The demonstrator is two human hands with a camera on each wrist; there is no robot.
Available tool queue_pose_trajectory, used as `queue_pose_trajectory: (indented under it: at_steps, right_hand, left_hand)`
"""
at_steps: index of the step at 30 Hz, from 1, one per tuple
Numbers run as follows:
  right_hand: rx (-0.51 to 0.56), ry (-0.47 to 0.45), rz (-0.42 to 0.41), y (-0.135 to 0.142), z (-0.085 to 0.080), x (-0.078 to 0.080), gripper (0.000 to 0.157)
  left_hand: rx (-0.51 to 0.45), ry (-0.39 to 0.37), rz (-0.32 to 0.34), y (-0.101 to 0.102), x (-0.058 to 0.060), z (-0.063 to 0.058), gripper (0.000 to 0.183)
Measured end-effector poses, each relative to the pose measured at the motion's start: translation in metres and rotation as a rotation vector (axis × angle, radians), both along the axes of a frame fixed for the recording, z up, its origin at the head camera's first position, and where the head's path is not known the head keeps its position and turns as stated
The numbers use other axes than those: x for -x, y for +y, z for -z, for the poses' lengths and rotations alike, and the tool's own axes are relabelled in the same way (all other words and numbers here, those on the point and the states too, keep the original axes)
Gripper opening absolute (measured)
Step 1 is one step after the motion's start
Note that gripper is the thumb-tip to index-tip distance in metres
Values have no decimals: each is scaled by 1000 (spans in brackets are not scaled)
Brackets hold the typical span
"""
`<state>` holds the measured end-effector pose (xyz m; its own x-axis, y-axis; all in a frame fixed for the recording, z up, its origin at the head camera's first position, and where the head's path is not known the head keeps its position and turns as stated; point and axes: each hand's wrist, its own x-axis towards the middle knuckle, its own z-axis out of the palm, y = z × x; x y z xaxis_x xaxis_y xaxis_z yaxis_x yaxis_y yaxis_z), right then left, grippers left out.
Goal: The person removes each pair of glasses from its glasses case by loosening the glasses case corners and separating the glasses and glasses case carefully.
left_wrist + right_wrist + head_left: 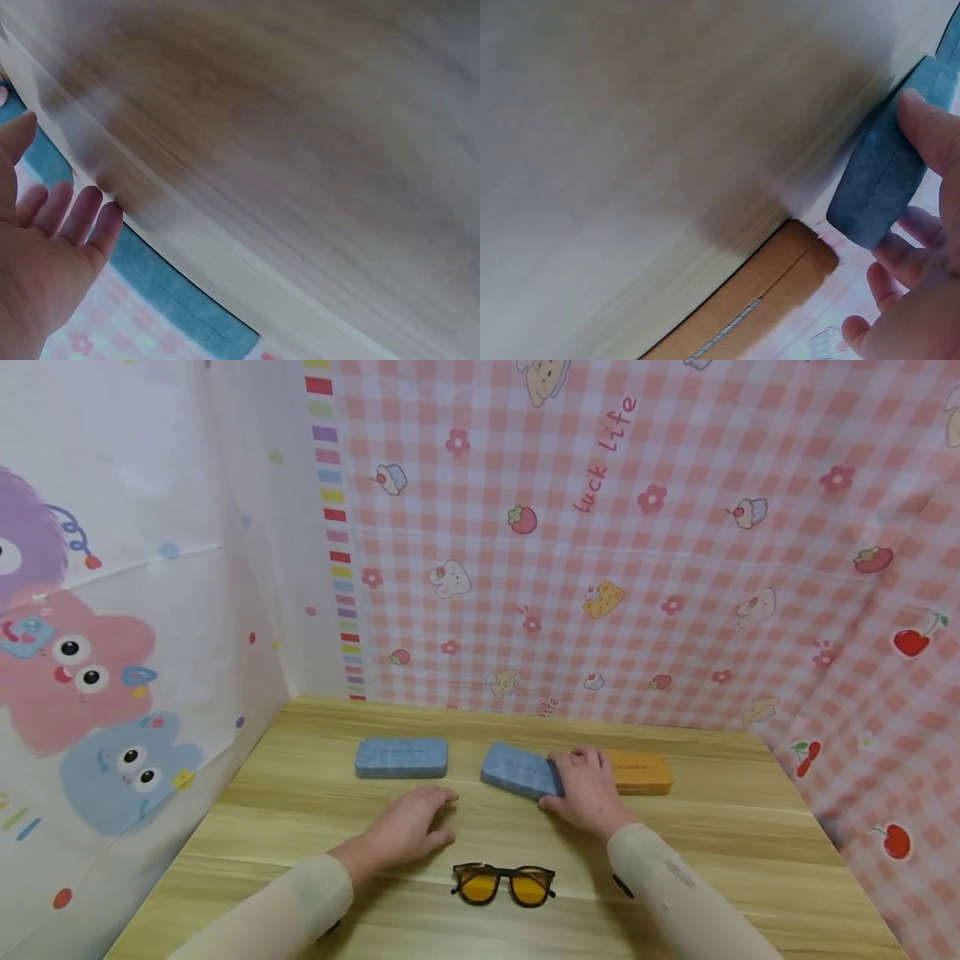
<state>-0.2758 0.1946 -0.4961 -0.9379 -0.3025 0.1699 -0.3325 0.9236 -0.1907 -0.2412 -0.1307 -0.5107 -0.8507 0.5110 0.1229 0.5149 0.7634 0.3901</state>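
Angled blue case (517, 771): right hand (590, 789) pinches its end; best held level, clear of orange case (645, 773). Left hand (405, 827) relaxed, empty.

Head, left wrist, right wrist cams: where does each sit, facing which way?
Head: on the person's head, facing forward and down at the wood-grain table; left hand, right hand and sleeved forearms show.
Left wrist: on that wrist, facing across the table toward an oblong blue case; the left hand shows.
Right wrist: on that wrist, facing the second oblong blue case and an oblong orange case; the right hand shows, gripping the blue one.
Head and right wrist share that grip and the orange case.
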Motion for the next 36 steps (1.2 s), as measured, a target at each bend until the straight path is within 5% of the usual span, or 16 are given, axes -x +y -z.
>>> queue_pose_trajectory:
  at_steps: [7, 14, 21, 36]
  right_hand:
    - [49, -95, -116, -11, -1, -20, 82]
    - [108, -210, -188, -21, 2, -30, 75]
    - [91, -207, -219, -19, 0, -31, 73]
    - [50, -168, -226, -22, -5, -31, 70]
  left_hand:
    - [-28, -30, -87, 8, 0, -3, 78]
    - [-3, -52, -76, 20, 5, -5, 81]
    - [-44, -114, -77, 27, 11, -6, 83]
    - [-48, -95, -94, 29, 19, -2, 81]
